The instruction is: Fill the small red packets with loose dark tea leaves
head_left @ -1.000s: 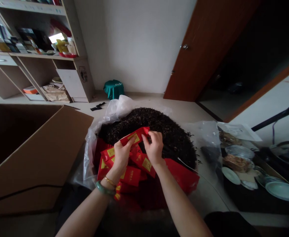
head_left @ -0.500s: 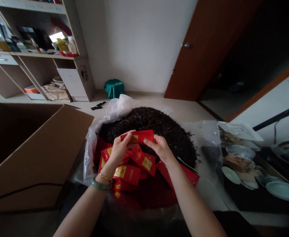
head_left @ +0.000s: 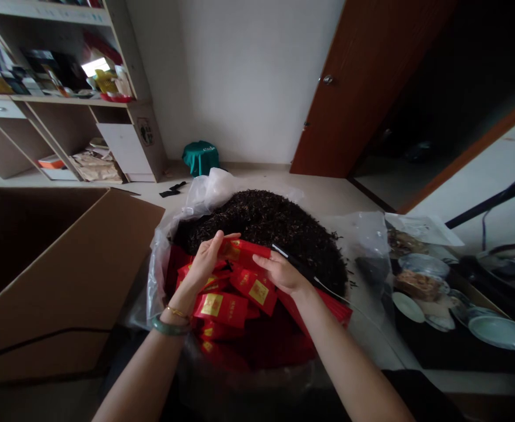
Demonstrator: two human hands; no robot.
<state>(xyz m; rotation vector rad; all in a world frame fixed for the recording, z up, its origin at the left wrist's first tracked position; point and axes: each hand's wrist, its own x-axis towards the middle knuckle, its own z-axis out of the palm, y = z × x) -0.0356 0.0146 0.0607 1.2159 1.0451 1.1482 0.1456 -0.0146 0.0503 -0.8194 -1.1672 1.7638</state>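
Note:
A small red packet [head_left: 245,251] with a gold label is held out between my two hands, over a pile of dark, loose tea leaves [head_left: 275,217]. My left hand [head_left: 205,261] supports its left end, fingers behind and thumb at the near side. My right hand [head_left: 284,272] pinches its right end, thumb on the front. Below my hands, several red packets [head_left: 222,309] with gold labels lie heaped on the near side of the tea. Red flat packets [head_left: 334,308] are stacked at the right, partly behind my right forearm.
A clear plastic bag [head_left: 156,281] surrounds the tea. Beside my right hand lies a black, long device [head_left: 299,266] near a white cord. An open cardboard box [head_left: 72,275] stands left; dishes [head_left: 501,329] sit on a dark surface at right. Behind is a teal-covered bin [head_left: 201,157].
My right hand has moved from the packet's upper right corner to its right end. The packet has been turned more level and lowered slightly. The black device now shows beside my right hand.

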